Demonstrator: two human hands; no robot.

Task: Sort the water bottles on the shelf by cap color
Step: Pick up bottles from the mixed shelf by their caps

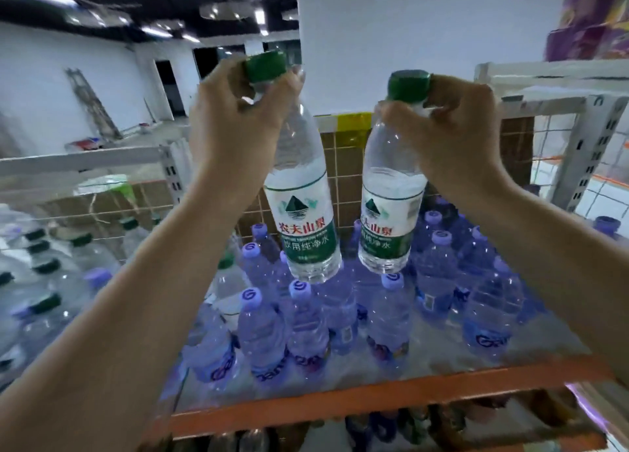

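Observation:
My left hand (pixel 235 111) grips the neck of a clear green-capped bottle (pixel 303 206) and holds it in the air. A second green-capped bottle (pixel 391 206) hangs beside it, held at the neck by my right hand (pixel 452 124). Both bottles carry white and green labels and hover above several purple-capped bottles (pixel 306 318) standing on the shelf (pixel 374 404) with an orange front edge. One more green-capped bottle (pixel 228 281) stands among the purple ones at the left. Several green-capped bottles (pixel 51 281) fill the neighbouring shelf section on the left.
A white metal shelf post (pixel 585 152) rises at the right, with purple packages (pixel 592 26) on the level above. A wire grid and a brown tiled wall back the shelf. More bottles (pixel 391 424) show on the level below.

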